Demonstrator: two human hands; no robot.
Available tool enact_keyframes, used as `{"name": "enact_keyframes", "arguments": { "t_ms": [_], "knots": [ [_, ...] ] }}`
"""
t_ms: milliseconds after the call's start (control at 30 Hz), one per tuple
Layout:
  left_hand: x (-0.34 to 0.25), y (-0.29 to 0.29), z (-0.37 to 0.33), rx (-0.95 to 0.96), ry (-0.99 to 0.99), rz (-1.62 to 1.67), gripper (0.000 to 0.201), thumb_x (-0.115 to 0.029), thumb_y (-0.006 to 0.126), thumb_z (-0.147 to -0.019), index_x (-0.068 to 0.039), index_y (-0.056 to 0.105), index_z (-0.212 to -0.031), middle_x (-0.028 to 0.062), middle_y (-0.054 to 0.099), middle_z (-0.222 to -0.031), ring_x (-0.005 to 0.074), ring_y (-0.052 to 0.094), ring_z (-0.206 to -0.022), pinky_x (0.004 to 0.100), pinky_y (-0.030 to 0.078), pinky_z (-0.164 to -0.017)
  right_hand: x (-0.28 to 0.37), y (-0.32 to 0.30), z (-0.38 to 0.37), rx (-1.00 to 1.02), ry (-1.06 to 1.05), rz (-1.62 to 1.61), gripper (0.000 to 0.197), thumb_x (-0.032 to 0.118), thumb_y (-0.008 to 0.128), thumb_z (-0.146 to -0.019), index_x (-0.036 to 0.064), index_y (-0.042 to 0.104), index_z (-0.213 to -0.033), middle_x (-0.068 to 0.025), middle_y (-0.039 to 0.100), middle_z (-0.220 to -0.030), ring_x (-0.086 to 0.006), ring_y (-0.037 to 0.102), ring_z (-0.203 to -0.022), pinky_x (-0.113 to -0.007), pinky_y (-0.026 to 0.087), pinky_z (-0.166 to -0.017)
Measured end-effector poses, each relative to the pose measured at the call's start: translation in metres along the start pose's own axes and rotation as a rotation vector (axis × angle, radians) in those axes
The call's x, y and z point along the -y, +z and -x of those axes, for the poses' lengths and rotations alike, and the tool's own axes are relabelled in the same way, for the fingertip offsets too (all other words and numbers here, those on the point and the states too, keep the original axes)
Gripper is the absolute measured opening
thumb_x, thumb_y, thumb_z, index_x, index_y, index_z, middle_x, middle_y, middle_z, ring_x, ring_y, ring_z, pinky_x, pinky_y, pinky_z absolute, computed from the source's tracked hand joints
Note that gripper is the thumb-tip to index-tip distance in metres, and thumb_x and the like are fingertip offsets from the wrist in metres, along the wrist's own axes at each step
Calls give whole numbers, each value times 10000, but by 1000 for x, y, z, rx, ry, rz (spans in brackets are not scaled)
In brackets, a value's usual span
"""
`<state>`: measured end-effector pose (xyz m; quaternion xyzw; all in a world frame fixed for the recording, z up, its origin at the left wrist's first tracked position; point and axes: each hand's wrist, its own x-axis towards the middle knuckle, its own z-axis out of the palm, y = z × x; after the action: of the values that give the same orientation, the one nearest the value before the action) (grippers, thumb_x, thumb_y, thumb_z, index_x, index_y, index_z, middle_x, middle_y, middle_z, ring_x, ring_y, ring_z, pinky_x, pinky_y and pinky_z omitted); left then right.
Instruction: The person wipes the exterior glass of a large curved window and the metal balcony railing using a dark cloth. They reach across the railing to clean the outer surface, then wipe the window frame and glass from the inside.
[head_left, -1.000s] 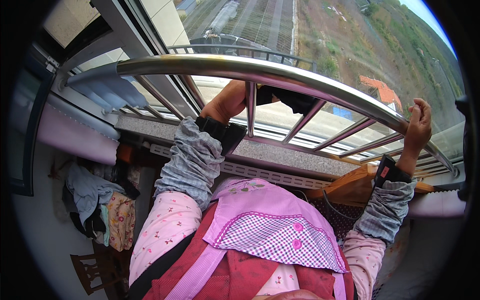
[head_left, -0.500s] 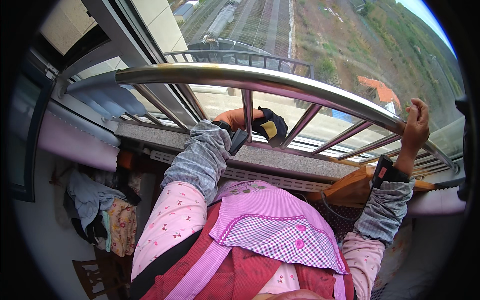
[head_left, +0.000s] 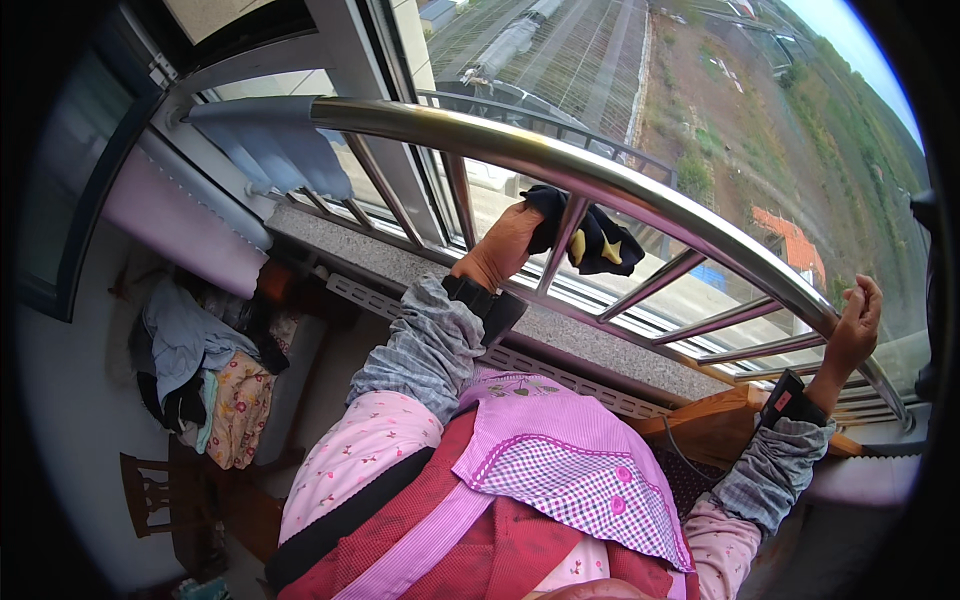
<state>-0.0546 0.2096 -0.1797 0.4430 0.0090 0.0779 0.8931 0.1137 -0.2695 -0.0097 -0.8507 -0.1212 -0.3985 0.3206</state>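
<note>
In the head view, the 2 hands are well apart. The left hand (head_left: 505,245) is closed on a dark cloth (head_left: 602,228) with yellow patches, which is located at the bars of the metal railing (head_left: 480,134). The right hand (head_left: 855,325), with fingers curled, overlaps the railing's far end; I cannot tell if it grips.
</note>
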Motion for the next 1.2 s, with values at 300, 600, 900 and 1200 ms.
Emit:
{"name": "enact_keyframes", "arguments": {
  "t_ms": [300, 600, 900, 1200],
  "knots": [
    [10, -21, 57, -190, 304, 156, 376, -258, 569, -1079, -12, 594, -1362, 43, 662, -1217, 126, 627, -1108, 284, 513, -971, -19, -2, -6, 38, -2, 6, 254, 185, 534, -1055, 96, 690, -1235, -16, 697, -983, -115, 655, -909, -270, 504, -847],
    [-25, -91, 96, -252, 488, 561, 357, -377, 478, -1074, -89, 601, -1246, 52, 655, -1160, 204, 660, -1053, 357, 543, -946, -24, -3, -10, 23, 7, -5, 257, 191, 531, -1062, 102, 683, -1247, -12, 676, -973, -121, 641, -920, -269, 491, -816],
    [-32, -76, 17, -594, 437, 240, 235, -227, 569, -1036, -33, 649, -1142, 67, 691, -1073, 217, 682, -959, 383, 562, -850, -29, -6, -12, 49, 61, -9, 254, 183, 527, -1058, 109, 686, -1243, -3, 673, -961, -111, 631, -892, -268, 490, -792],
    [-112, -6, 42, -409, 598, 59, 181, -118, 749, -941, -78, 667, -1096, -13, 683, -944, 105, 648, -785, 270, 510, -612, -29, -7, -10, 40, 38, -33, 252, 153, 523, -1055, 97, 685, -1240, -7, 674, -963, -112, 627, -881, -266, 489, -790]
  ]
}}
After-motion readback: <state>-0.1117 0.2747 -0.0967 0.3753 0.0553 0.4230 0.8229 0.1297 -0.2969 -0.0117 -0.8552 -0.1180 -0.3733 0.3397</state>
